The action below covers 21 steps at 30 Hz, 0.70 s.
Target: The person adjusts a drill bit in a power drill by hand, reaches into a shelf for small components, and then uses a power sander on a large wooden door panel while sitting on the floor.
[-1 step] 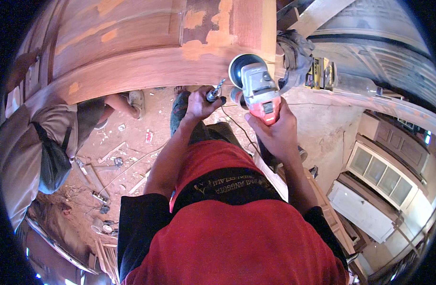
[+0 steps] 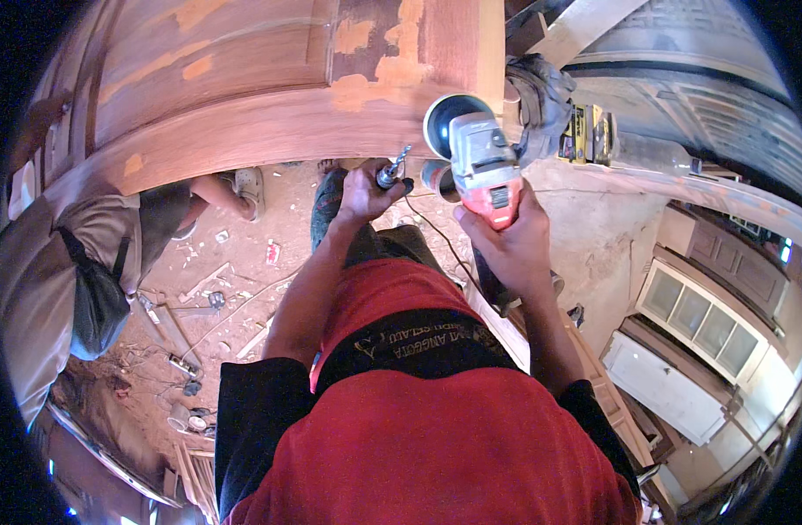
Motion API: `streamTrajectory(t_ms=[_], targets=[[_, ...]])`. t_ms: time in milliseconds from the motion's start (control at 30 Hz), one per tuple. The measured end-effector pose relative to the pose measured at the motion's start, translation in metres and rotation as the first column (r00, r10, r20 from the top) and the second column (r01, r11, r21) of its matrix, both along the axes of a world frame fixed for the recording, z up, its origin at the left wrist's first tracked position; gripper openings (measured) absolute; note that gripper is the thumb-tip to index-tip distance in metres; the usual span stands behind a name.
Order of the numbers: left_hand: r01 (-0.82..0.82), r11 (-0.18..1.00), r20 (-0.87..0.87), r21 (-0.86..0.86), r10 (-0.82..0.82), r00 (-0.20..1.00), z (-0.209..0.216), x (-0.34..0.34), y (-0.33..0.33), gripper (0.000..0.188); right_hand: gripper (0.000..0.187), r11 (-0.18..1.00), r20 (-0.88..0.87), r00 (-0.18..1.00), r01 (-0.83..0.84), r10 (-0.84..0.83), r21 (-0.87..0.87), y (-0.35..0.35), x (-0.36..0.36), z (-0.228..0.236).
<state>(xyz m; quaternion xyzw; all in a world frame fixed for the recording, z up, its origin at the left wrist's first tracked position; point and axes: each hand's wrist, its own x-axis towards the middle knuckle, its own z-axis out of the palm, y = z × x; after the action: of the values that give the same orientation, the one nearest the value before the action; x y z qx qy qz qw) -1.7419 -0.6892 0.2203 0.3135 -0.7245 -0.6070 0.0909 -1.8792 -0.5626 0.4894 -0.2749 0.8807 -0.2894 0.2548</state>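
Observation:
My right hand is closed around the red and grey body of an angle grinder. Its round disc overlaps the near edge of a reddish-brown wooden door panel marked with orange patches; whether they touch I cannot tell. My left hand grips a drill chuck with a twist drill bit sticking out up and to the right, just below the panel's edge. Any body behind the chuck is hidden by the hand. Between the two tools sits a can, partly behind the grinder.
A dark cloth and a yellow-and-black box lie right of the panel. Another person's clothed body is at the left. A cord hangs between my arms. Wood scraps litter the floor; a white panel leans at right.
The grinder in my right hand has shifted very slightly, showing more of the can beside it. My left hand keeps its hold on the drill chuck, nearly still.

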Motion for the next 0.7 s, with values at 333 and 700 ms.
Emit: streamTrajectory(t_ms=[333, 700], targets=[[0.111, 0.948, -0.202, 0.299, -0.051, 0.978, -0.007, 0.002, -0.006, 0.008, 0.043, 0.918, 0.304, 0.936, 0.266, -0.175, -0.293, 0.025, -0.007, 0.014], [0.133, 0.743, -0.126, 0.656, -0.066, 0.990, 0.006, 0.006, -0.016, 0.013, 0.061, 0.644, 0.695, 0.584, 0.731, -0.419, -0.225, 0.091, -0.029, 0.022]])
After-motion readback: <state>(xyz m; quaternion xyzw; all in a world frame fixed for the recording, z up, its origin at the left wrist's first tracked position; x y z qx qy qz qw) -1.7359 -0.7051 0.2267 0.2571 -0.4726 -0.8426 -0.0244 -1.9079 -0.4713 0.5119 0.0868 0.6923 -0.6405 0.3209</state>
